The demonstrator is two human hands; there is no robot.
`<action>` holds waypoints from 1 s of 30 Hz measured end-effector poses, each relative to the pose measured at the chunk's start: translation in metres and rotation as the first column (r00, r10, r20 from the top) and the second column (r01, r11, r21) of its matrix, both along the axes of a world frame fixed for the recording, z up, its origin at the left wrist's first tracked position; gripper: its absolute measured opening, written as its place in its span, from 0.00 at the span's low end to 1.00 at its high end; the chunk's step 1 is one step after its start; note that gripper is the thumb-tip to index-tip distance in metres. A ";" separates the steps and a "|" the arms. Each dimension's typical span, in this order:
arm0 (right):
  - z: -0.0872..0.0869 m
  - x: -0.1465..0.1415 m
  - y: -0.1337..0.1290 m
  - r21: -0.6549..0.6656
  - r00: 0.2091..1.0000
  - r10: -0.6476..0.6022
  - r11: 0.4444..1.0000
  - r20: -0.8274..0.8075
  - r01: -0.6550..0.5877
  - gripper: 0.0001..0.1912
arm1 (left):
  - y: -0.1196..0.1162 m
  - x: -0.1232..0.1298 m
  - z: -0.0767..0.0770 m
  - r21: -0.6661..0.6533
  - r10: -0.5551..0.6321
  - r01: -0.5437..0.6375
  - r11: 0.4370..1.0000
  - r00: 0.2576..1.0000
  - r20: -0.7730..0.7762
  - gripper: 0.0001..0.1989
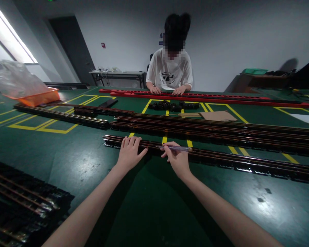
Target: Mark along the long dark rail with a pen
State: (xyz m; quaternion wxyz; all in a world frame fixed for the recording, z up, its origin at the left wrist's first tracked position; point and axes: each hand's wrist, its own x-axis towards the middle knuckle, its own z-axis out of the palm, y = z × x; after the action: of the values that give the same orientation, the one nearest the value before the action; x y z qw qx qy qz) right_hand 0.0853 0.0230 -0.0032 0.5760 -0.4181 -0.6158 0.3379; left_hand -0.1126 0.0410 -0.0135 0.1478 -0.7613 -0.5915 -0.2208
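Observation:
A long black strip with copper-coloured rods point(221, 159) lies across the green table in front of me. Over its left end rests my left hand point(130, 151), fingers spread and thumb out to the right. My right hand point(177, 158) grips a slim pen-like tool point(179, 148) with a clear, purplish barrel. The tool lies nearly level above the strip, its thin tip pointing left toward my left hand. What the tip touches is too small to tell. Behind this strip runs a bundle of similar black strips point(208, 132).
Across the table a person point(170, 68) has both hands on a long red rail point(208, 97). Small black parts point(170, 105) and a cardboard piece point(218, 116) lie midway. An orange basket point(38, 97) with plastic bags stands at left; more strips point(23, 202) lie nearer.

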 end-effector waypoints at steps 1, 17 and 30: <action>0.001 0.000 0.000 -0.005 1.000 -0.010 1.000 -0.015 0.010 0.11 | 0.000 0.000 0.000 -0.004 0.001 -0.001 1.000 1.000 -0.004 0.20; 0.003 0.002 -0.001 -0.018 0.999 0.025 1.000 -0.036 -0.025 0.10 | 0.000 0.001 0.000 0.014 0.021 -0.021 1.000 1.000 -0.016 0.18; 0.006 0.002 -0.004 -0.009 1.000 0.023 1.000 0.005 -0.023 0.10 | 0.000 0.001 -0.004 0.061 -0.009 0.009 0.998 1.000 0.007 0.18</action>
State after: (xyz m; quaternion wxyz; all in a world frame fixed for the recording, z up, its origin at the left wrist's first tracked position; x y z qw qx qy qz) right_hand 0.0870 0.0193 0.0029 0.5687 -0.4144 -0.6205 0.3460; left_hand -0.1115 0.0408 -0.0172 0.1678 -0.7584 -0.5815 -0.2420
